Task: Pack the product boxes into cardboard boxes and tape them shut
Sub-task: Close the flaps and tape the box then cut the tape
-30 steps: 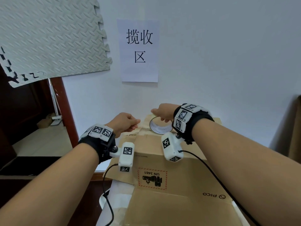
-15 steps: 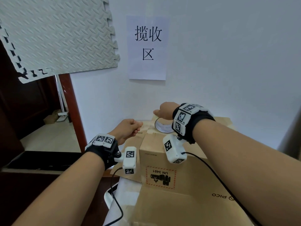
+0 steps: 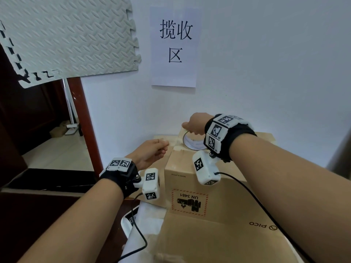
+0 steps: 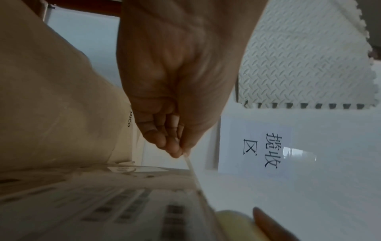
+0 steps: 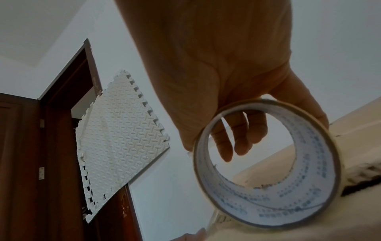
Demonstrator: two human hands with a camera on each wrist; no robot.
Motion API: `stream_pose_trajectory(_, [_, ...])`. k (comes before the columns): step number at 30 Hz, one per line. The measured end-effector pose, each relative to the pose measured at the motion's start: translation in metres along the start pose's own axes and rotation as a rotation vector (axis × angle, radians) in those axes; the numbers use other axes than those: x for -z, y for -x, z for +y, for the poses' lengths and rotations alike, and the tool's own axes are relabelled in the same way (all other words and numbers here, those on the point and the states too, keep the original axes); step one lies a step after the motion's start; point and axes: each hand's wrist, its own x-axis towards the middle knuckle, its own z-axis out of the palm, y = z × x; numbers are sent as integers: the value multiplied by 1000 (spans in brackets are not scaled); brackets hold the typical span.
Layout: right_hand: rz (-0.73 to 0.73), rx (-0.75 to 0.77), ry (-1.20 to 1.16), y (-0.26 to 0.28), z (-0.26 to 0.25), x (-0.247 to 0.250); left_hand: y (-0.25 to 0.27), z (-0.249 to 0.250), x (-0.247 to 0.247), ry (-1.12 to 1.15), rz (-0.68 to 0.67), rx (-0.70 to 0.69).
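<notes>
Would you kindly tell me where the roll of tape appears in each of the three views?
Head: the roll of tape sits upper centre, under the right hand, on the cardboard box.
Left wrist: only its yellowish edge shows, bottom centre.
Right wrist: it fills the lower right, the right hand's fingers through its core.
Shared landmark: the grey foam mat on the wall.

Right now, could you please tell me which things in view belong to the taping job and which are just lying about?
In use:
- tape roll, held by the right hand
- pulled tape end, pinched by the left hand
- cardboard box marked UN 3481

Lying about:
- foam mat against the wall
- paper sign on the wall
</notes>
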Motion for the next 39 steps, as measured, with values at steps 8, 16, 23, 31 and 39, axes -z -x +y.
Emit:
stream_pose_trajectory(8, [14,-11,5,0,-2,0,7,-12,-17,-35,-43,-18])
stream_pose_trajectory(16, [16,-7,-19,1,1,-1,13,-10,-29,-302,-57,-46])
stream_pose_trajectory(23, [26,-19,-34,1,2,-2,17,1,-28,-485,-154,38])
stream_pose_trajectory(31, [19,-14,-35,2,1,-1,15,3,-18,-690,-264,164])
stream_pose_trajectory(39, [4,-12,-33,1,1,0,45,21,-34,-323,-332,116])
